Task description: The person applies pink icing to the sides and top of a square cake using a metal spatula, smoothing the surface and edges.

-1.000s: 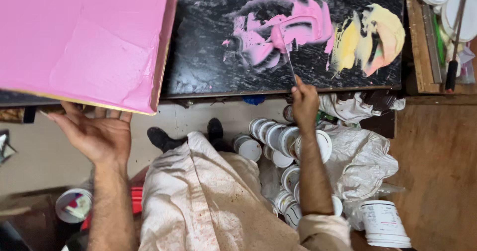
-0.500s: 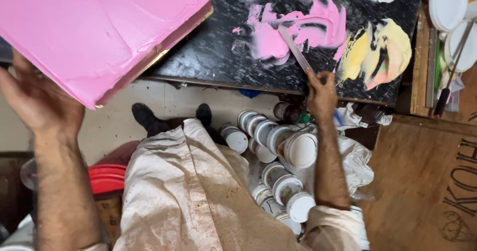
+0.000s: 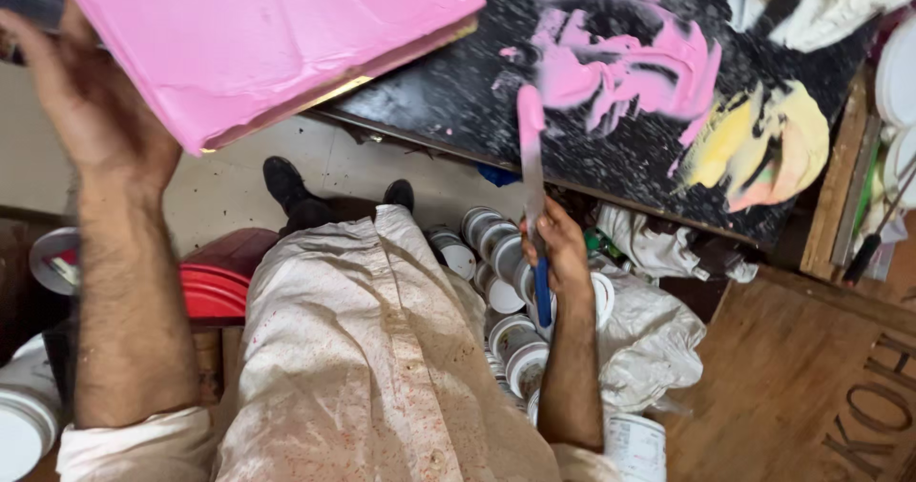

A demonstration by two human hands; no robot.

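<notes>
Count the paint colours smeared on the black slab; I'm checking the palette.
3 on the black slab: pink smear mid-slab, yellow smear right of it, white smear at top right. The pink board may hide more.

The right hand (image 3: 558, 253) now sits back off the black slab (image 3: 611, 172), its palette knife (image 3: 531, 172) lifted clear, pink blade pointing to twelve o'clock. The pink board (image 3: 267, 43) tilts further, its corner swinging towards three o'clock, and the left hand (image 3: 91, 110) is higher, at nine o'clock.
</notes>
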